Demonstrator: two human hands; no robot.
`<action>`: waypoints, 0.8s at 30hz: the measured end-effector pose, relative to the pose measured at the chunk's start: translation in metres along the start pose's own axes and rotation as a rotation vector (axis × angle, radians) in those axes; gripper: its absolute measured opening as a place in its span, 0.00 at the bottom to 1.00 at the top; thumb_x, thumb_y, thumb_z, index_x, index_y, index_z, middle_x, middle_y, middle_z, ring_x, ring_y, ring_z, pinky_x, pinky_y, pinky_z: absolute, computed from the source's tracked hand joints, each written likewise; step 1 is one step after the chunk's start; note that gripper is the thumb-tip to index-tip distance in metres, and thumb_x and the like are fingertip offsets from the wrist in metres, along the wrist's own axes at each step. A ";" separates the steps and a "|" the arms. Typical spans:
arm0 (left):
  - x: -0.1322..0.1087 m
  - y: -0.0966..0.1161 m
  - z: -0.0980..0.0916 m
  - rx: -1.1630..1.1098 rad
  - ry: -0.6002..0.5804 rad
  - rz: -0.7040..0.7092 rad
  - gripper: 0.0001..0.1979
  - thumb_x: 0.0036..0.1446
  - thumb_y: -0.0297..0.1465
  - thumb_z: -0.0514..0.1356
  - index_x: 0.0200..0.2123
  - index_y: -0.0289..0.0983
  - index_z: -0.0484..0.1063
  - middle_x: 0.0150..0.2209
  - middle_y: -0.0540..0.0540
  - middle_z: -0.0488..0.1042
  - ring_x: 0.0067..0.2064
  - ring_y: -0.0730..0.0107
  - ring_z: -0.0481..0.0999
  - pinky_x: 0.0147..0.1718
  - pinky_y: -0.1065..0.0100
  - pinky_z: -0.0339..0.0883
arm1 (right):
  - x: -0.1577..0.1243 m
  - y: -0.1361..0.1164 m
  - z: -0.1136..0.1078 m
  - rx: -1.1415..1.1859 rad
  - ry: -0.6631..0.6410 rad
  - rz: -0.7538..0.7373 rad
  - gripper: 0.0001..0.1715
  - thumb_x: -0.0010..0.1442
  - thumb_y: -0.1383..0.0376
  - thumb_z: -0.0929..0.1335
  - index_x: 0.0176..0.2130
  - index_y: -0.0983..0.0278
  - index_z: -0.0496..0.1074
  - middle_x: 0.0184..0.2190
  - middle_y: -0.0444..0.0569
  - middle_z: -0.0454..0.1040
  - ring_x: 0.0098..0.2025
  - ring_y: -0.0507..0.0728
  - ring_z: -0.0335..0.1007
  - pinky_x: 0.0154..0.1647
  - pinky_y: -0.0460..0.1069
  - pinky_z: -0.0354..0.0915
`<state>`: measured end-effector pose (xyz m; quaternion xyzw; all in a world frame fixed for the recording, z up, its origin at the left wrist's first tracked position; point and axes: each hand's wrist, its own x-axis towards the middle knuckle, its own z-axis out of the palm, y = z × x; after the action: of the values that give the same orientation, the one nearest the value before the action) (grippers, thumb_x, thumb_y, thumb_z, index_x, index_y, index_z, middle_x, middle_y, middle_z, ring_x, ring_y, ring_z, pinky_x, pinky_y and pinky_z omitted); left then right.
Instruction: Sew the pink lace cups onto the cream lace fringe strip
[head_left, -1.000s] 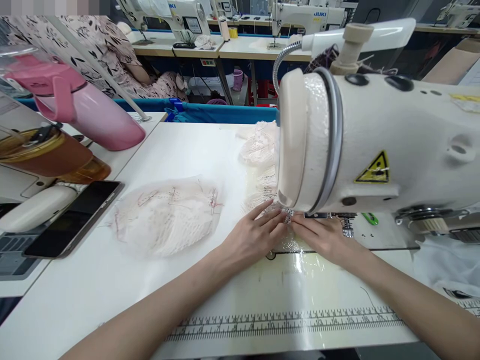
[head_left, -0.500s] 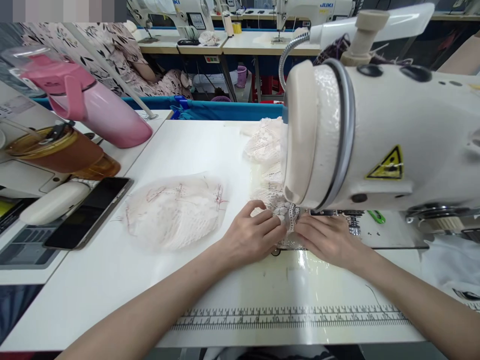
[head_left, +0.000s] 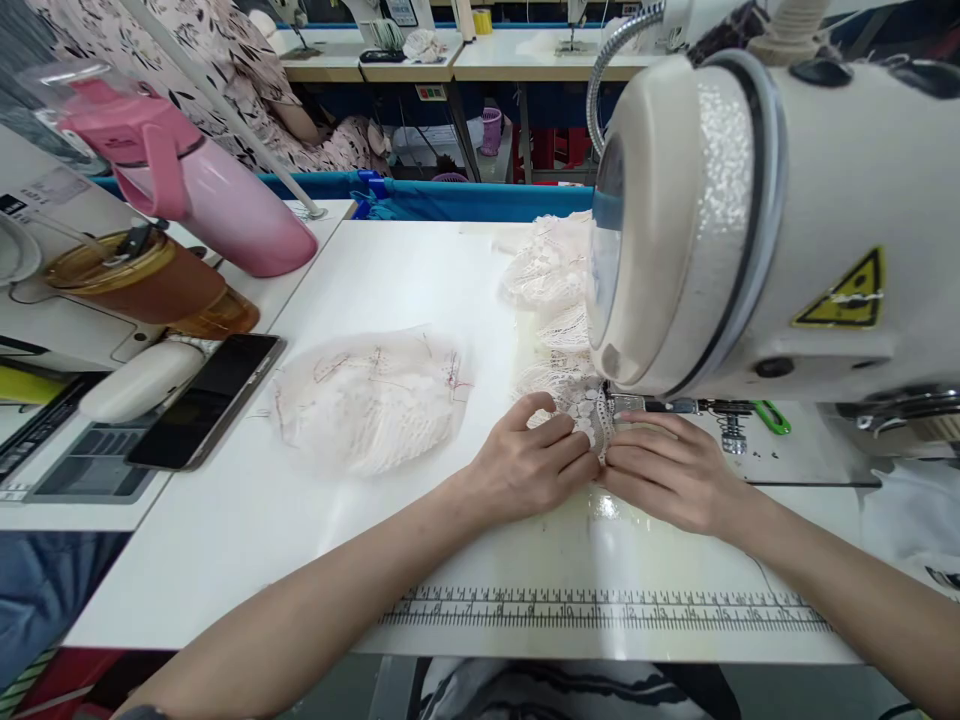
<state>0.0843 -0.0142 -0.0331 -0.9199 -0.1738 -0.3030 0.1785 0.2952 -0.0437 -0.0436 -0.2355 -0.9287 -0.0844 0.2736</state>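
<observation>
Head view: we have the white lace (head_left: 559,375) on the table (head_left: 420,280), left of the sewing machine (head_left: 817,200) head and running up to its needle area. Our left hand (head_left: 536,460): fingers curled at the lace's near end. Our right hand (head_left: 675,472): fingers together, nearly straight, at its right side. Can't tell if either pinches it; fingertips partly hidden. Second lace piece (head_left: 375,405) lies apart, left.

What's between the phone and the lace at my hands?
A separate sheer fabric piece lies on the tabletop between the phone and the lace; the head view shows it.
</observation>
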 end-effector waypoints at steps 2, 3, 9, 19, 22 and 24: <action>-0.001 0.000 -0.001 0.002 -0.003 0.015 0.13 0.59 0.23 0.56 0.22 0.38 0.63 0.19 0.56 0.65 0.25 0.76 0.63 0.40 0.66 0.61 | 0.000 0.000 0.000 -0.013 0.048 -0.032 0.07 0.59 0.73 0.67 0.33 0.61 0.71 0.33 0.42 0.75 0.42 0.52 0.69 0.55 0.54 0.67; -0.002 -0.001 -0.002 -0.005 -0.011 0.025 0.13 0.59 0.23 0.56 0.22 0.38 0.64 0.20 0.56 0.66 0.25 0.76 0.64 0.40 0.66 0.62 | 0.000 -0.001 0.000 -0.015 0.064 -0.042 0.06 0.59 0.73 0.68 0.33 0.61 0.72 0.34 0.43 0.75 0.43 0.52 0.69 0.55 0.54 0.67; -0.009 -0.005 0.001 -0.174 -0.263 -0.046 0.14 0.62 0.30 0.51 0.48 0.34 0.69 0.52 0.42 0.74 0.55 0.62 0.69 0.55 0.59 0.61 | 0.002 -0.001 0.000 0.003 0.036 -0.050 0.07 0.59 0.72 0.68 0.36 0.61 0.74 0.36 0.44 0.78 0.44 0.52 0.71 0.51 0.52 0.70; -0.014 -0.013 0.004 -0.218 -0.414 -0.095 0.26 0.56 0.33 0.51 0.58 0.31 0.64 0.54 0.40 0.72 0.60 0.55 0.66 0.62 0.47 0.51 | -0.001 -0.002 0.003 0.115 0.004 0.001 0.07 0.61 0.72 0.66 0.39 0.65 0.73 0.38 0.46 0.78 0.44 0.52 0.72 0.43 0.49 0.71; -0.012 -0.016 0.001 -0.240 -0.435 -0.094 0.27 0.54 0.33 0.52 0.57 0.31 0.64 0.54 0.40 0.72 0.60 0.55 0.66 0.61 0.47 0.53 | -0.002 -0.002 0.004 0.105 0.016 -0.005 0.07 0.61 0.72 0.66 0.39 0.64 0.73 0.39 0.46 0.78 0.44 0.52 0.72 0.43 0.49 0.71; -0.011 -0.018 0.000 -0.250 -0.448 -0.091 0.27 0.53 0.33 0.53 0.57 0.32 0.65 0.54 0.40 0.72 0.60 0.55 0.67 0.61 0.48 0.53 | -0.001 -0.002 0.003 0.099 0.023 -0.018 0.07 0.61 0.72 0.66 0.39 0.65 0.73 0.38 0.46 0.79 0.44 0.52 0.73 0.42 0.49 0.71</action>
<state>0.0681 -0.0003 -0.0357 -0.9701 -0.2115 -0.1186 0.0067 0.2931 -0.0447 -0.0469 -0.2124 -0.9306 -0.0436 0.2950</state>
